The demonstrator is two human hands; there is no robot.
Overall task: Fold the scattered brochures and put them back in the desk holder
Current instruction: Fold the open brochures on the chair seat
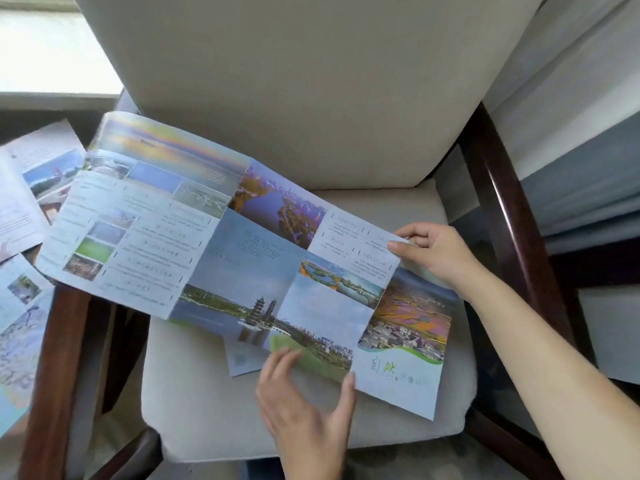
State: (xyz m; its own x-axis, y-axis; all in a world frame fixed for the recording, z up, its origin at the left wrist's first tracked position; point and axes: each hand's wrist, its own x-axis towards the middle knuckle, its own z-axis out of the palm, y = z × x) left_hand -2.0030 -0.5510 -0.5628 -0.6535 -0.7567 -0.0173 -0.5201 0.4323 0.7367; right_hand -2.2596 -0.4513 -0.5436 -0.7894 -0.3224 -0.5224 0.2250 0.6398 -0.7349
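Observation:
A large unfolded brochure (221, 244) with landscape photos and blocks of text stretches across the cushioned chair seat (194, 403), its left end hanging past the armrest. My right hand (433, 251) pinches the brochure's far right edge between thumb and fingers. My left hand (304, 400) lies spread on the near edge, thumb against the panel with green lettering (401, 375). A smaller sheet (242, 358) peeks out from under the brochure. No desk holder is in view.
More opened brochures (31, 188) lie on a dark surface at the left, one at the lower left (17, 327). The chair has a cream backrest (294, 81) and dark wooden arms (498, 188). A bright window (48, 50) is at the upper left.

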